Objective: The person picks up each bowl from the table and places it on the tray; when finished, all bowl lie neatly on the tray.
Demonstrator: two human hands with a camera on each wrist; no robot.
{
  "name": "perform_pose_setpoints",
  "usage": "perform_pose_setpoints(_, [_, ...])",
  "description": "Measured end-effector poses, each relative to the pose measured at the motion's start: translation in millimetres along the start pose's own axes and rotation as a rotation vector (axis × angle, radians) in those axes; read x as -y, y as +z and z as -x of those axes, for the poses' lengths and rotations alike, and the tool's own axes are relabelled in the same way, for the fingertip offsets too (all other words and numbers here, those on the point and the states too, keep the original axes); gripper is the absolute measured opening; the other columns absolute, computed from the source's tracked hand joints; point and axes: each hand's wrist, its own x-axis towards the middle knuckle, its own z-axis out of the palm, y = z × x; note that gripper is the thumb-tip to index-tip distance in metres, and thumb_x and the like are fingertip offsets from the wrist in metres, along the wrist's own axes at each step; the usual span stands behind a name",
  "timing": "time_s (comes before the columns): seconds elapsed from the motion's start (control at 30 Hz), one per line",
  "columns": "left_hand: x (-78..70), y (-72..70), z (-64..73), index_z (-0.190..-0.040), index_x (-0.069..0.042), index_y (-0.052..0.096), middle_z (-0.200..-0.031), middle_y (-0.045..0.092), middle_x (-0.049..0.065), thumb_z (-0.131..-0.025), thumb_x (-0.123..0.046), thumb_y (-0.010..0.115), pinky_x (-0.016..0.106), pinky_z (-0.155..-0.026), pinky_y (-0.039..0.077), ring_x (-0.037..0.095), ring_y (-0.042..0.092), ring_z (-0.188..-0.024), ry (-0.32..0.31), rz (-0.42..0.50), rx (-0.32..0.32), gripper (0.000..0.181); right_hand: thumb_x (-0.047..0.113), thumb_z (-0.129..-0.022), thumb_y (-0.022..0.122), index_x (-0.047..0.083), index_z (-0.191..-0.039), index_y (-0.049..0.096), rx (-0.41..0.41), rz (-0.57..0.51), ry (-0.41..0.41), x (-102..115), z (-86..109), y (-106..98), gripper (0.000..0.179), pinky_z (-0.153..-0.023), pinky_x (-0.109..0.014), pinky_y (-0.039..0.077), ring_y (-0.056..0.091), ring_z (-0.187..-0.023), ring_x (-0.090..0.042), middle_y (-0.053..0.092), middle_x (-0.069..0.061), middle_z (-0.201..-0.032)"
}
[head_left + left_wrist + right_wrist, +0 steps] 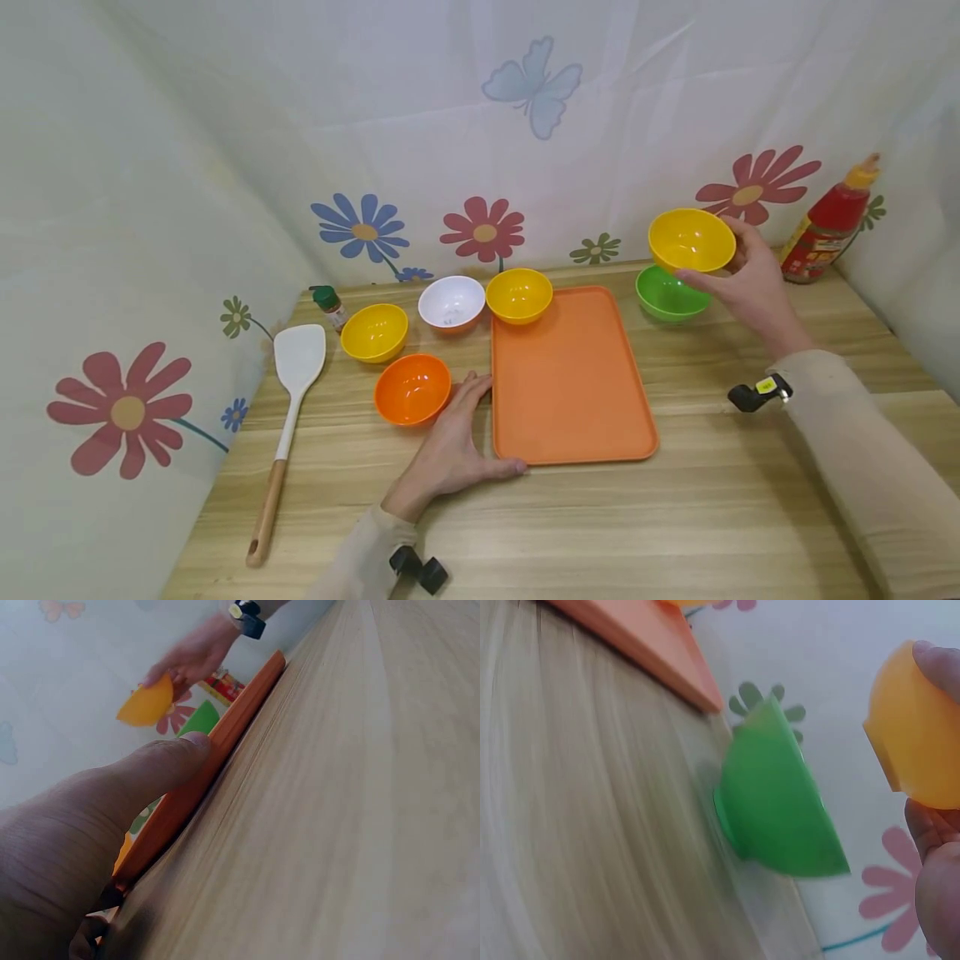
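Note:
My right hand [753,279] grips a yellow bowl [692,242] by its right side, thumb in front and fingers behind. The bowl is held in the air above a green bowl [776,795], which stands on the table. My left hand [452,450] rests at the left edge of an orange tray [573,383]. Its thumb [169,761] touches the tray's near left corner, and its fingers reach along the left side. Just beyond those fingers sits an orange bowl [412,389]. Another yellow bowl [519,297] overlaps the tray's far left corner.
Left of the tray are a white bowl [452,303], a further yellow bowl [375,333] and a small green-capped jar [330,307]. A white spatula [292,417] with a wooden handle lies far left. A red sauce bottle [828,221] stands at the back right, against the flowered curtain.

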Motion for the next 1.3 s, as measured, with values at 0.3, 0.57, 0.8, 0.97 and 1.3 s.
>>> perform_pose_setpoints(0.3, [0.2, 0.3, -0.1, -0.174, -0.016, 0.035, -0.181, 0.033, 0.007, -0.067, -0.077, 0.097, 0.057, -0.136, 0.027, 0.026, 0.02, -0.172, -0.001, -0.009, -0.001, 0.138, 0.032, -0.098, 0.09, 0.018, -0.174, 0.031, 0.04, -0.079, -0.071, 17, -1.1, 35, 0.097, -0.12, -0.025, 0.049, 0.052, -0.144, -0.026, 0.046, -0.01, -0.169])
perform_pose_setpoints(0.57, [0.6, 0.6, 0.0, -0.174, -0.018, 0.035, -0.181, 0.033, 0.005, -0.067, -0.078, 0.096, 0.058, -0.136, 0.028, 0.024, 0.019, -0.172, -0.008, -0.012, 0.006, 0.137, 0.029, -0.094, 0.093, 0.015, -0.172, 0.035, 0.08, -0.116, -0.102, 26, 0.4, 64, 0.098, -0.121, -0.031, 0.051, 0.056, -0.14, -0.025, 0.05, -0.007, -0.165])
perform_pose_setpoints(0.8, [1.3, 0.6, -0.7, -0.174, -0.017, 0.036, -0.181, 0.033, 0.006, -0.067, -0.077, 0.097, 0.056, -0.136, 0.027, 0.024, 0.02, -0.172, -0.005, -0.011, 0.0, 0.137, 0.032, -0.093, 0.095, 0.015, -0.173, 0.034, 0.106, -0.128, -0.081, 29, 2.5, 83, 0.102, -0.124, -0.04, 0.05, 0.057, -0.142, -0.027, 0.051, -0.007, -0.165])
perform_pose_setpoints(0.97, [1.4, 0.4, -0.5, -0.174, -0.016, 0.036, -0.181, 0.033, 0.007, -0.067, -0.076, 0.098, 0.056, -0.136, 0.027, 0.024, 0.02, -0.172, -0.002, -0.011, 0.0, 0.137, 0.032, -0.091, 0.096, 0.012, -0.173, 0.032, 0.126, -0.133, -0.059, 33, 5.3, 93, 0.105, -0.126, -0.049, 0.048, 0.057, -0.144, -0.03, 0.051, -0.01, -0.166])
perform_pose_setpoints(1.3, [0.8, -0.3, -0.2, -0.174, -0.016, 0.036, -0.181, 0.033, 0.007, -0.067, -0.077, 0.097, 0.056, -0.136, 0.027, 0.025, 0.02, -0.172, 0.003, -0.013, 0.001, 0.138, 0.036, -0.089, 0.098, 0.011, -0.173, 0.032, 0.156, -0.078, -0.024, 36, 11.3, 106, 0.11, -0.129, -0.055, 0.043, 0.052, -0.15, -0.034, 0.05, -0.013, -0.168])
